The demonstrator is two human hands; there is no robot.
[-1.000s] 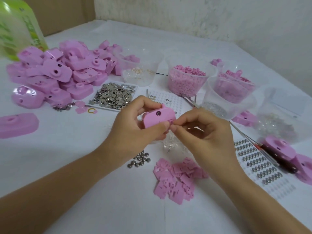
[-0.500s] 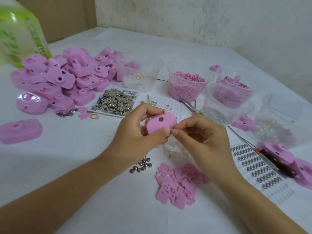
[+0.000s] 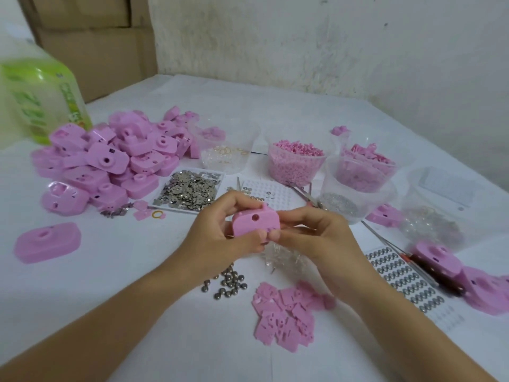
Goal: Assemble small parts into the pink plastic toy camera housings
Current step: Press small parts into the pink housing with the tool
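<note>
Pink plastic is everywhere on this table point(image 3: 132, 274), but the one housing point(image 3: 256, 224) being worked on is held off the surface above the middle, between both hands. The left hand point(image 3: 220, 232) grips it, thumb underneath and fingers curled over its top left edge. The right hand point(image 3: 316, 238) pinches at its lower right corner, where a tiny piece seems to be going in, though the piece itself is too small to make out. The likeliest trouble is that piece slipping out of the pinch. It would drop into the clear bits point(image 3: 281, 257) directly below, or among the steel balls point(image 3: 228, 282) and flat pink plates point(image 3: 283, 315) nearer the person, and be hard to find again. Pressing it in crooked could jam it or leave it loose. A wrist brushing the balls could send them rolling across the table. The heap of housings point(image 3: 110, 158) lies well apart at far left.
</note>
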